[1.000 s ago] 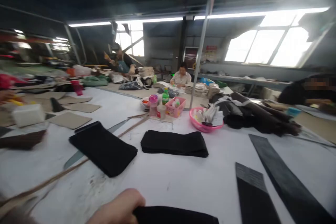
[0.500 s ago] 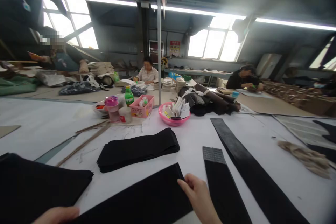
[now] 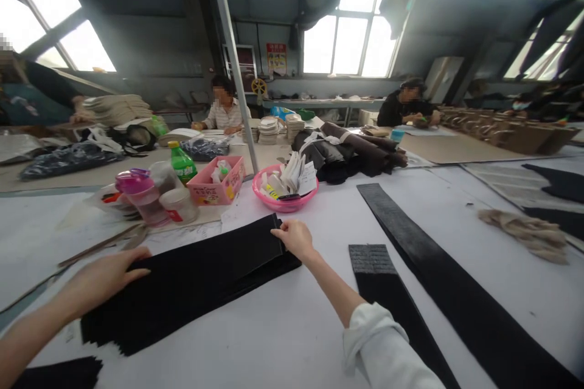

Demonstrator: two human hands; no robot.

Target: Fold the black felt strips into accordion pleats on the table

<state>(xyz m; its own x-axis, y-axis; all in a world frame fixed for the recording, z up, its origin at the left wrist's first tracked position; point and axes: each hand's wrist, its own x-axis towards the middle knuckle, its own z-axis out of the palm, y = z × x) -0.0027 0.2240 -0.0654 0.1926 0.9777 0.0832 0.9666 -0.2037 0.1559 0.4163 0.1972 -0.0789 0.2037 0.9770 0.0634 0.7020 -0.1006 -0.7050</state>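
Note:
A stack of long black fabric pieces (image 3: 191, 282) lies across the white table in front of me. My left hand (image 3: 107, 273) rests flat on the stack's left part, fingers stretched out along the top piece. My right hand (image 3: 294, 238) pinches the far right end of the top black piece, where it lies on the stack. A white sleeve covers my right forearm.
Two long black strips (image 3: 433, 261) lie to the right. Behind the stack stand a pink bowl (image 3: 283, 200) of papers, a pink box (image 3: 214, 188), a green bottle (image 3: 181, 161) and a pink-lidded cup (image 3: 143, 200). A metal pole (image 3: 232, 67) rises there. Several people sit at far tables.
The view swung right. Both hands carried a black piece forward and laid it on the stack that lay farther off; the left hand now lies flat on it.

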